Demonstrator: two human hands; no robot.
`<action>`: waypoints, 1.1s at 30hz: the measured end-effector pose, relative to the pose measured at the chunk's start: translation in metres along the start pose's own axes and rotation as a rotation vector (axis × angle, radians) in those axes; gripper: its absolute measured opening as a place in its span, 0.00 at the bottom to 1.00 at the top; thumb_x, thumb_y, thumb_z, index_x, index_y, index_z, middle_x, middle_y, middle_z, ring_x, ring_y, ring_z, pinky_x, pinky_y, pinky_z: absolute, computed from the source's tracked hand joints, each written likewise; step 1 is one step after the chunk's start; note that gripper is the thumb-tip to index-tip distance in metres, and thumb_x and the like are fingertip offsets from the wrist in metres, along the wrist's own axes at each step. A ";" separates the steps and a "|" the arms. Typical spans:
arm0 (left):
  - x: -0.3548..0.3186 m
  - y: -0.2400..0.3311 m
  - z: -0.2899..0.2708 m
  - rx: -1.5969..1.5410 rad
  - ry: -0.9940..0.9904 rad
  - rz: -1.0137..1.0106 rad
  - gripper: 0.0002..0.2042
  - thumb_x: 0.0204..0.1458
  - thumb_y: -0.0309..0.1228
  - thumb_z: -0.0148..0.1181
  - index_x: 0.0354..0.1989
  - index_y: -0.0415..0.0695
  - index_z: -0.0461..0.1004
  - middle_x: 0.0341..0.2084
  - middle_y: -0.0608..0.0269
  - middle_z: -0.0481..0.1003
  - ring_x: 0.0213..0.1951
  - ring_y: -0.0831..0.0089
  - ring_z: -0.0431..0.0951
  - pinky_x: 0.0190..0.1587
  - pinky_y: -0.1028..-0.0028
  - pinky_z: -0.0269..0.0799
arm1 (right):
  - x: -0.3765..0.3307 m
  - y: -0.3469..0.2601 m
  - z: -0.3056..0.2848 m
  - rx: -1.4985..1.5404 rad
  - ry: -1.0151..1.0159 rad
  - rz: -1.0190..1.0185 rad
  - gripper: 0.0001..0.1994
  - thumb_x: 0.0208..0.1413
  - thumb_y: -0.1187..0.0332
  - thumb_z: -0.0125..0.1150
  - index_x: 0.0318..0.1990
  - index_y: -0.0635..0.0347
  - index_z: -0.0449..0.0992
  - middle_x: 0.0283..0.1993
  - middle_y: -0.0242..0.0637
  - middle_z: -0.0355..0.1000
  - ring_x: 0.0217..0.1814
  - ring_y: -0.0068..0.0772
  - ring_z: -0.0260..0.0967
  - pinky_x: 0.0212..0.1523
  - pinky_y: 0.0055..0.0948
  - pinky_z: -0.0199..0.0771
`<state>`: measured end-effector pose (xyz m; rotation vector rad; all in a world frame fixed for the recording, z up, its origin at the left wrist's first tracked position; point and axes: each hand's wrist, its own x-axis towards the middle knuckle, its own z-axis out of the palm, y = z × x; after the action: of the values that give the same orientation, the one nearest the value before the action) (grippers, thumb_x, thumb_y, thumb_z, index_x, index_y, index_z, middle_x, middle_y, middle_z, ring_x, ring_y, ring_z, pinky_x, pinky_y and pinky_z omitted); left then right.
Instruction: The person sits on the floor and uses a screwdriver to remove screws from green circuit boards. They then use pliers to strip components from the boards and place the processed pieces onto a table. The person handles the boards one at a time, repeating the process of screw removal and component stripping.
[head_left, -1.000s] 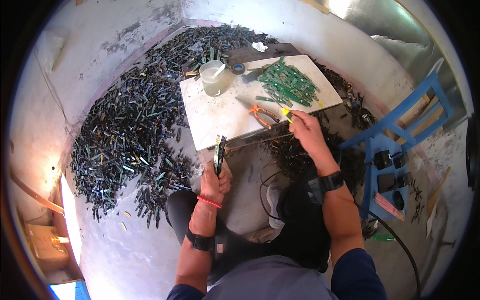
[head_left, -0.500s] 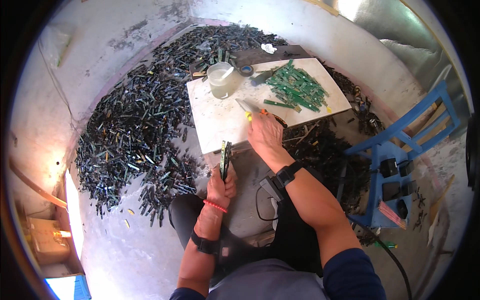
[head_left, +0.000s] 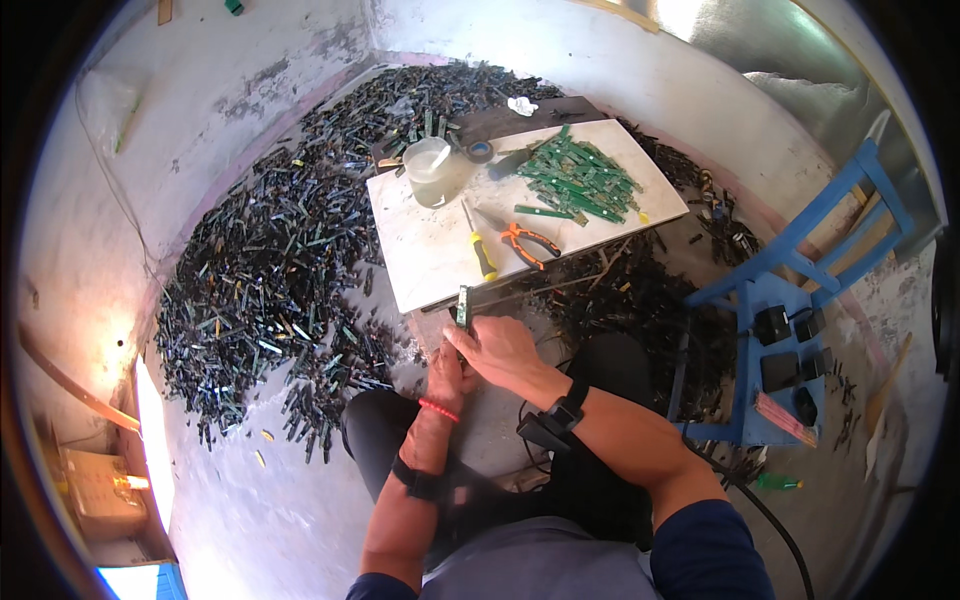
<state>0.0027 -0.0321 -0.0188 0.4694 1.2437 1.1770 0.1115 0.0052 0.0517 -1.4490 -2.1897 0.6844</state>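
Note:
In front of my lap, my left hand point(head_left: 447, 375) is closed around the lower part of a narrow green circuit board strip point(head_left: 463, 305) with a black part along it. My right hand point(head_left: 502, 350) has come against the same strip, thumb across its side, and its fingers appear closed on it. Its fingertips are partly hidden. Beyond the hands, on the white board, lie a screwdriver with a yellow handle point(head_left: 484, 258) and orange-handled pliers point(head_left: 530, 246), both untouched.
A heap of green circuit strips point(head_left: 580, 175) covers the white tabletop's point(head_left: 420, 270) right side. Near its far edge stand a tub point(head_left: 430, 185) of cloudy liquid and a tape roll point(head_left: 480, 152). Dark strips point(head_left: 270, 280) pile on the floor. A blue chair point(head_left: 765, 370) stands right.
My right hand has left the screwdriver and pliers on the board and moved back toward me to the strip in my left hand. The view has shifted slightly.

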 end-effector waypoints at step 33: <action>-0.018 0.011 0.008 0.269 -0.160 -0.118 0.29 0.52 0.59 0.43 0.22 0.41 0.68 0.12 0.66 0.64 0.11 0.79 0.60 0.12 0.79 0.51 | -0.029 0.043 -0.051 -0.194 -0.509 -0.174 0.10 0.44 0.67 0.53 0.32 0.63 0.69 0.29 0.50 0.70 0.36 0.53 0.68 0.37 0.44 0.67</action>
<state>0.0074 -0.0414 0.0015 0.6670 1.2769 0.8588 0.1835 0.0013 0.0638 -1.2476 -2.8001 0.8732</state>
